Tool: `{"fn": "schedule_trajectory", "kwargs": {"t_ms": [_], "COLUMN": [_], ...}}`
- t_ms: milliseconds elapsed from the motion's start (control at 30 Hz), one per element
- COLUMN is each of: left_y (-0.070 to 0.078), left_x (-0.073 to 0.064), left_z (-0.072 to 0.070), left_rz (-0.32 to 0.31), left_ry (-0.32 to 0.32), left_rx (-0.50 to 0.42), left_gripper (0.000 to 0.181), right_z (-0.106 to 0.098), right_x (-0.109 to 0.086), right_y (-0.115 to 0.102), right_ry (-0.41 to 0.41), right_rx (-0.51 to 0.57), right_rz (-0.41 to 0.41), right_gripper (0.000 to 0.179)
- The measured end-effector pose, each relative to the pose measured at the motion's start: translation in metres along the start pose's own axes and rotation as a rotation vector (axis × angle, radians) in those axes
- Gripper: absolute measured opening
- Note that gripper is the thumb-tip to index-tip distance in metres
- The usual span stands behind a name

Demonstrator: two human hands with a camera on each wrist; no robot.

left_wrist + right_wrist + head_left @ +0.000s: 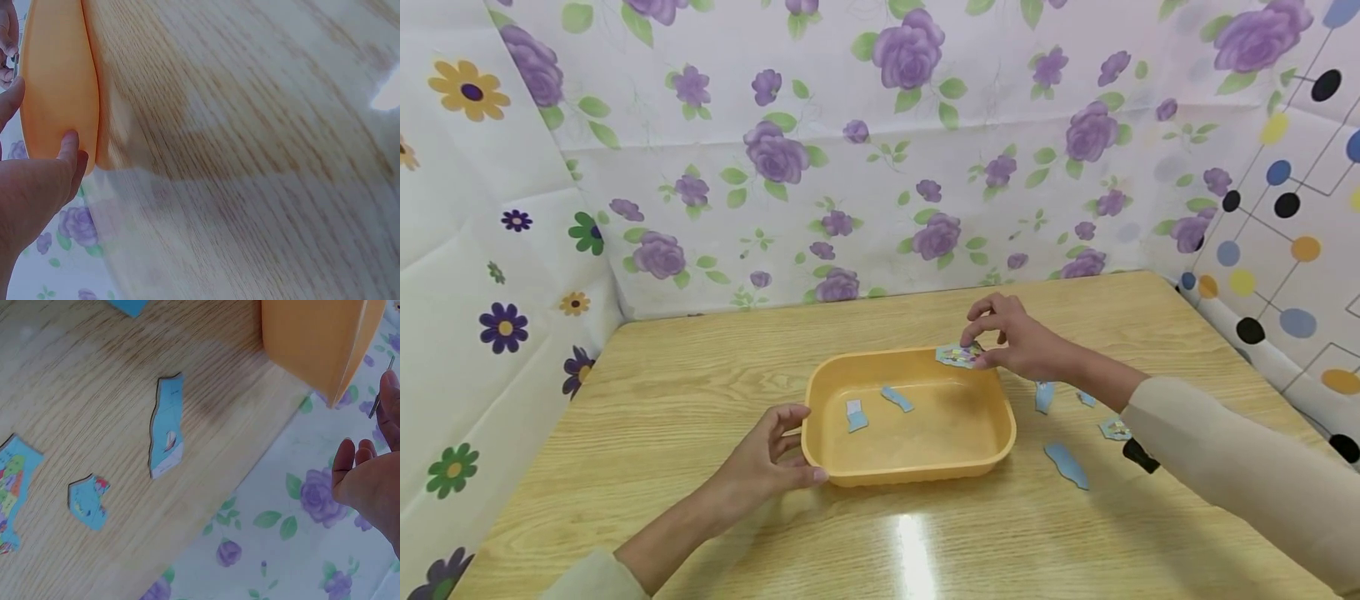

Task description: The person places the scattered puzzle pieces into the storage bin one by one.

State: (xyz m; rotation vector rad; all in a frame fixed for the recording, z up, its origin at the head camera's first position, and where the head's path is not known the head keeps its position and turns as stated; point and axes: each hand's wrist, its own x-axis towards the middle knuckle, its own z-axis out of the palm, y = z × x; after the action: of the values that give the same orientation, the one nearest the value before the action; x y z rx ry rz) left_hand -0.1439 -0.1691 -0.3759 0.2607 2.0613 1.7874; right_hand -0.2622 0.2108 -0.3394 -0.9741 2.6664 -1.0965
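Note:
A yellow plastic tray stands on the table. At its left end my left hand holds it, thumb by the front corner and fingers at the rim; the left wrist view shows a fingertip on the outer wall. Over the tray's back right rim, my right hand pinches a colourful map puzzle piece between thumb and fingers. In the right wrist view that piece appears only as a thin edge. Inside the tray lie a narrow blue piece and a blue-and-white piece.
Right of the tray lie more puzzle pieces: a long blue one, one with a sailboat, a small one and a multicoloured one. A black object sits by the right sleeve. Flowered cloth hangs behind the table.

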Motion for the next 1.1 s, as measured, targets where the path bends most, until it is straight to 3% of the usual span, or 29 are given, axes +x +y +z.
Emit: {"fn": "schedule_trajectory", "kwargs": {"t_ms": [600, 1100], "left_y": [-0.002, -0.003], "left_x": [0.002, 0.002], "left_z": [0.000, -0.001], "left_rz": [-0.005, -0.015], "left_ry": [0.008, 0.004], "left_rx": [0.009, 0.004], "left_gripper": [0.088, 0.089], "right_z": [0.032, 0.039], "right_x": [0.020, 0.026], "right_y": [-0.018, -0.025], "right_ry": [-0.038, 0.000], "right_rx": [-0.059, -0.104], "right_rz": [-0.029, -0.047], "right_gripper": [0.020, 0.028]}}
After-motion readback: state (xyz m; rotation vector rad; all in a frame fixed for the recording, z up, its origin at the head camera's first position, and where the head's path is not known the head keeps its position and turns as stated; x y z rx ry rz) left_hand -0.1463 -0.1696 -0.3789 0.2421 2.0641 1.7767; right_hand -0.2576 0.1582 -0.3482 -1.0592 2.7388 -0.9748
